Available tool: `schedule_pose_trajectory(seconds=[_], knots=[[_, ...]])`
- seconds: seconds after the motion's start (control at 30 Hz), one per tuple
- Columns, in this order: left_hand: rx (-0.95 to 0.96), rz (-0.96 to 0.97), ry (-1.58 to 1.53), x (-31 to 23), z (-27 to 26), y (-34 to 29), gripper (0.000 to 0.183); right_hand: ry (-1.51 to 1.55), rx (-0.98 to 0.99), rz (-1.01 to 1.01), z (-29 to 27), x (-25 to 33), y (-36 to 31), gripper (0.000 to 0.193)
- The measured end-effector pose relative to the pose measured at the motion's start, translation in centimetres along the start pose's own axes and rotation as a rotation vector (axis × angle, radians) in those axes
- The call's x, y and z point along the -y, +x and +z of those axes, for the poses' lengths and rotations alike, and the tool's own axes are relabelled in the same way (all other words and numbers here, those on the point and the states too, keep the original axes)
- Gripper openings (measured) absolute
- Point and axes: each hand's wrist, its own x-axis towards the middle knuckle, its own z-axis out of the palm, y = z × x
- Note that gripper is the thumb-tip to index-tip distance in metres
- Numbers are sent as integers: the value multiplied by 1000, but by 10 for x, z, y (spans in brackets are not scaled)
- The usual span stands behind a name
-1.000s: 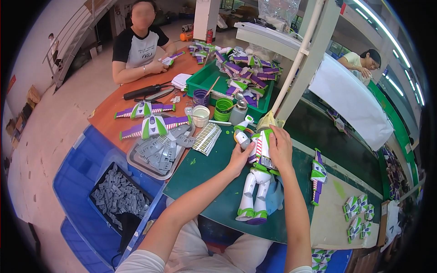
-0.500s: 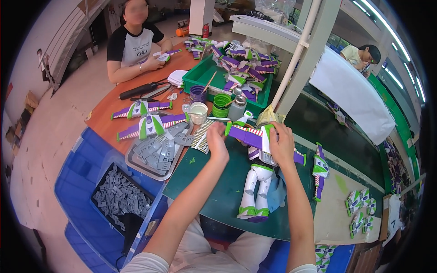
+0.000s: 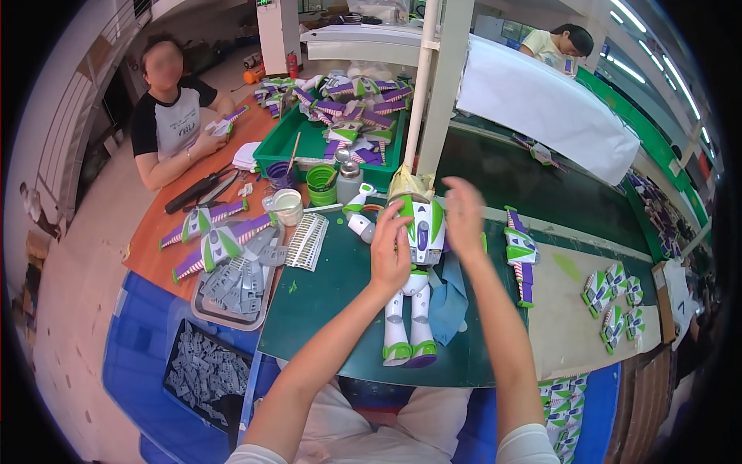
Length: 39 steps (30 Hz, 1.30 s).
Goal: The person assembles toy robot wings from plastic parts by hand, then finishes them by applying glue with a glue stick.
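Observation:
A toy space figure [image 3: 417,305] lies on the dark green mat, feet toward me, with white legs and green-and-purple soles. A white, green and purple winged backpack [image 3: 423,224] covers its torso. My left hand [image 3: 390,251] is closed against the backpack's left side, its fingers curled at the edge; the left wing is hidden or folded there. On the other side, my right hand [image 3: 464,220] is slightly blurred, its fingers stretched and apart, with nothing seen in it. Yellowish plastic [image 3: 410,184] wraps the head end. One white toy arm [image 3: 359,213] sticks out left.
A blue cloth [image 3: 448,305] lies beside the legs. Another winged backpack [image 3: 522,255] rests at right, a metal tray [image 3: 232,313] of grey parts at left. A green bin [image 3: 270,147], a green cup [image 3: 321,185] and a bottle [image 3: 350,185] stand behind. A co-worker [image 3: 174,116] sits far left.
My left hand has come in from beside the wing onto the backpack. My right hand has moved off the backpack to its right side. The outspread wings no longer show. The view has shifted.

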Motion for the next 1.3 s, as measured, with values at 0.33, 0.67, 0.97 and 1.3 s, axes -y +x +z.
schedule_pose_trajectory(seconds=[0.33,0.67,0.97,1.3], knots=[[-46,-121,578,-3,-6,-5,34,501,-281,493,33,49,-68,40],[214,-337,-315,-118,-15,-60,48,723,-69,734,-110,119,-127,49],[951,-182,-380,-190,38,-175,56,1011,-840,1261,-300,58,-337,38],[359,-244,-162,-135,-9,-142,29,-145,-1708,1586,-470,-98,-631,59]])
